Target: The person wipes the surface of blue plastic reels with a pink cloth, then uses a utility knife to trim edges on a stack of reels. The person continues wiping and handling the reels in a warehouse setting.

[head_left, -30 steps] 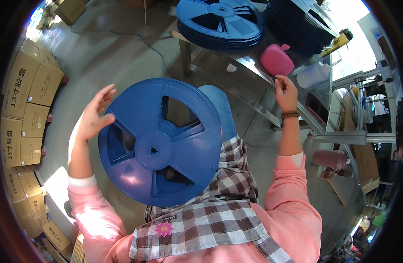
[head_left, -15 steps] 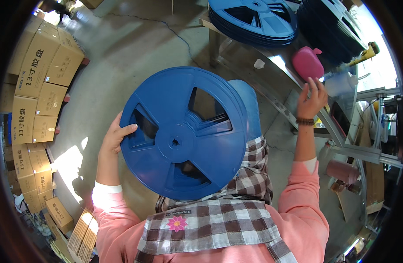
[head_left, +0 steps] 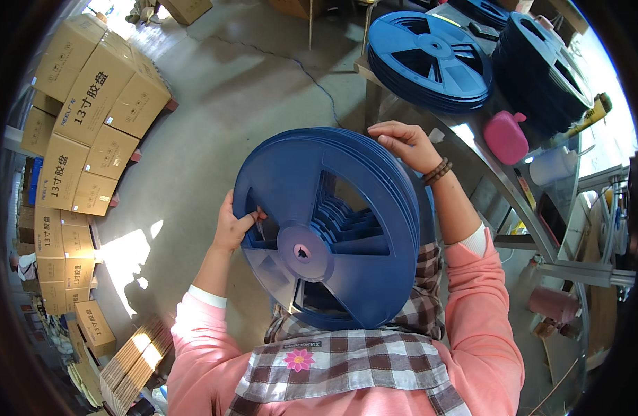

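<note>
A stack of several blue plastic reels (head_left: pixel 374 291) stands tilted at my lap, with wide cut-out windows and a round hub. My left hand (head_left: pixel 229 227) grips its left edge, with fingertips showing through a window. At the stack's far right side is my right hand (head_left: pixel 410 144), its fingers stretched out over the rim. I cannot tell whether they touch it. A brown beaded bracelet circles that wrist.
More blue reels (head_left: pixel 402 43) lie stacked on the table at the far right, beside another dark stack (head_left: pixel 530 83). A pink case (head_left: pixel 506 136), a whitish bottle (head_left: pixel 551 165) and a phone (head_left: pixel 552 216) sit nearer. Cardboard boxes (head_left: pixel 90 104) are piled at left.
My right hand has moved left from beside the pink case to the far rim of the reels. The stack has tilted, showing more of its layered edges. The whole view has shifted.
</note>
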`<state>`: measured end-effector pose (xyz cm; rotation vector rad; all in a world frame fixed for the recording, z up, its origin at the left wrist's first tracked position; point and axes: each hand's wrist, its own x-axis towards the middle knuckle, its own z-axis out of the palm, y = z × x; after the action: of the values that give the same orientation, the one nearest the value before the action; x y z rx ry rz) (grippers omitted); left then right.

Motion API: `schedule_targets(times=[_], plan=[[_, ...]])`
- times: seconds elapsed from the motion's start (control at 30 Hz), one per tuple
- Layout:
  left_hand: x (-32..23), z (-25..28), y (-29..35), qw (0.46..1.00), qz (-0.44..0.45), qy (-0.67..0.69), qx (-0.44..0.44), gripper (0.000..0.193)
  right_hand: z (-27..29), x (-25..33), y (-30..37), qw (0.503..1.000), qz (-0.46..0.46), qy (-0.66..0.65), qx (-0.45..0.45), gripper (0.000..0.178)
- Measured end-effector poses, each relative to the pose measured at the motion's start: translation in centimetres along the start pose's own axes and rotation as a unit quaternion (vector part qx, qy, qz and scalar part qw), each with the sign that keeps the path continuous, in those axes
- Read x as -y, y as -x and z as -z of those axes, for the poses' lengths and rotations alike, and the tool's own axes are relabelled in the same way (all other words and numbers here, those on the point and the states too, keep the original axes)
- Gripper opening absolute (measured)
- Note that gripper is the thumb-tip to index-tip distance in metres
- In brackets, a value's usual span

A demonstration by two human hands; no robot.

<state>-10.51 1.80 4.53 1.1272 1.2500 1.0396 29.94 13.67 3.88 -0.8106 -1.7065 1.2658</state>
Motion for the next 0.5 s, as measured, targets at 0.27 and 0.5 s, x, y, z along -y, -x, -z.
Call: schedule_targets(times=[0.27,0.5], plan=[[-1.1,-0.1,0.9,0.998,-0.035,0.043,0.021,0.047,-1.9,-2.2,1.0,0.873,-0.127,-0.395,0.256,0.029],[-2.8,-0.5,0.8,0.997,-0.064,-0.019,0.033,0.043,-6.6,-0.3,2.1,0.951,-0.064,-0.225,0.202,0.025]])
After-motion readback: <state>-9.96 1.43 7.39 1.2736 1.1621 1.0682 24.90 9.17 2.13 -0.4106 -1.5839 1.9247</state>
